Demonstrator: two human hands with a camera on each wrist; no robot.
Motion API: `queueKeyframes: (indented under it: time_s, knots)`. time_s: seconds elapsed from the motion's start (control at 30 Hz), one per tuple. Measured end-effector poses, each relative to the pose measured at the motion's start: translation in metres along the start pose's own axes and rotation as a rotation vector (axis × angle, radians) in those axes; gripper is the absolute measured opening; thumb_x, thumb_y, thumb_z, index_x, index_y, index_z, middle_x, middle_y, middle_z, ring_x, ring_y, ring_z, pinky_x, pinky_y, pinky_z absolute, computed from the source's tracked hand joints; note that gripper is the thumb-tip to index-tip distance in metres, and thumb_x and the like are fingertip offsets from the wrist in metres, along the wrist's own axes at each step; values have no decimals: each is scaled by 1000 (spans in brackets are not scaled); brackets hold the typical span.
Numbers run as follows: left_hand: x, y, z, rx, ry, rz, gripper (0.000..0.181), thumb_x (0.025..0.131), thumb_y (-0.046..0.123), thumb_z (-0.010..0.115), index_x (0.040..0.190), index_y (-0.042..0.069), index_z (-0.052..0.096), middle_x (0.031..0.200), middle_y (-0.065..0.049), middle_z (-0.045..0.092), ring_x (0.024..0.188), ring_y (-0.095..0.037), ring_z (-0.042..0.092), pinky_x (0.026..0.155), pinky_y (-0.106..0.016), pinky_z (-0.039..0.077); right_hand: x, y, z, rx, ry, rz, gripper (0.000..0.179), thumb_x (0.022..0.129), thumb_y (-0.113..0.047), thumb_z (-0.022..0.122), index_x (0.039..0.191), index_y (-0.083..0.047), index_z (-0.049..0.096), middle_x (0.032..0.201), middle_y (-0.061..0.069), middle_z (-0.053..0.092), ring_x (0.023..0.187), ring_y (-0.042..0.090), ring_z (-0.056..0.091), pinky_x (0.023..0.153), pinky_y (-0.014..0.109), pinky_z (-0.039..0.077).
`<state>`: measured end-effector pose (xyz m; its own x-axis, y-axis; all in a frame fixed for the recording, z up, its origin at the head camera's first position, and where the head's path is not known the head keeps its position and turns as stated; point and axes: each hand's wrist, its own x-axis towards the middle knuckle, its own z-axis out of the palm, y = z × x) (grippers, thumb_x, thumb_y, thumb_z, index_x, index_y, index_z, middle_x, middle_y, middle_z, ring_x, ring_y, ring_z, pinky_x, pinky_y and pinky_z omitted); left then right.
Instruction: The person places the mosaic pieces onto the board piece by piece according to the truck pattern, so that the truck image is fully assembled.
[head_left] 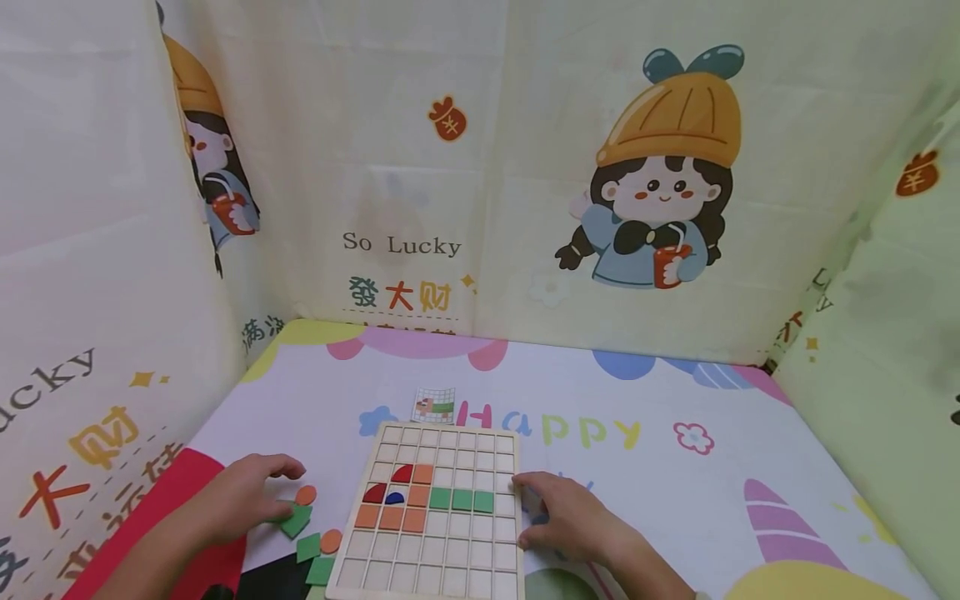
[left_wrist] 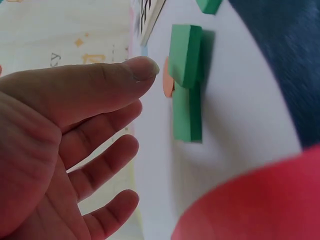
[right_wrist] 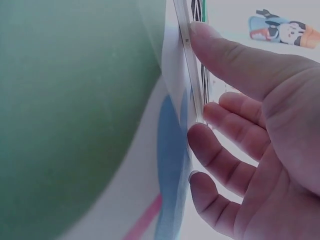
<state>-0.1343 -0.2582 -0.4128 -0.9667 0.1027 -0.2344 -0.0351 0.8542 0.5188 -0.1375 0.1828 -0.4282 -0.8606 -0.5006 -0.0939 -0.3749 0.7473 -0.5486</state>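
Observation:
A wooden grid board [head_left: 446,552] lies on the table between both hands. Orange squares [head_left: 391,518], a row of green squares [head_left: 462,501], two red quarter-rounds [head_left: 402,475] and a blue-and-white piece [head_left: 394,498] sit in its cells. My left hand [head_left: 243,500] hovers left of the board with thumb and fingers spread, holding nothing. Just beyond its thumb are overlapping green blocks [left_wrist: 186,55] and an orange disc [left_wrist: 167,82]. On the board's right edge rest the fingertips of my right hand [head_left: 566,517], fingers loosely bent and apart.
More loose pieces, including a green square [head_left: 308,547] and an orange disc [head_left: 331,541], lie by the board's left edge. Behind the board is a small picture card [head_left: 433,405] with a gridded design. Printed cloth walls [head_left: 495,167] enclose the table's back and sides.

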Motion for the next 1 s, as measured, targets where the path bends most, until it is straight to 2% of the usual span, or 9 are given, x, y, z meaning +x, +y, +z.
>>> queueKeyframes:
  time_s: [0.1,0.2,0.37,0.63,1.0]
  knots:
    - [-2,-4,0,-5,4,-4,64,63,26,94,119,7,67,110,-5,64,104,-30,56,72,-39,58,0,0,0,-2,8,-4,68,76,-34,86,134,-10,59,113,-2,63,84,12,51,77,36,46]
    - [-3,-6,1,-6,-5,-9,64,63,25,94,118,7,67,110,-5,65,105,-31,56,71,-38,59,0,1,0,1,10,-5,66,78,-33,85,134,-10,59,105,-6,61,81,10,49,75,34,45]
    - [-3,-8,3,-19,-34,-28,64,61,20,94,117,5,67,110,-7,65,104,-33,57,69,-39,59,1,1,-1,9,7,2,65,80,-34,84,135,-10,59,101,-7,59,79,10,48,72,33,44]
    - [-3,-10,3,-4,-57,-53,62,60,17,95,115,6,68,108,-5,65,103,-30,58,71,-38,59,2,2,0,4,12,4,65,80,-34,84,134,-10,59,99,-7,59,78,11,48,73,34,43]
    - [0,-15,5,17,-43,-48,57,61,19,95,109,7,67,103,-3,64,96,-24,58,73,-40,59,2,4,2,21,13,13,65,79,-33,84,134,-10,59,93,-8,56,77,11,48,70,32,42]
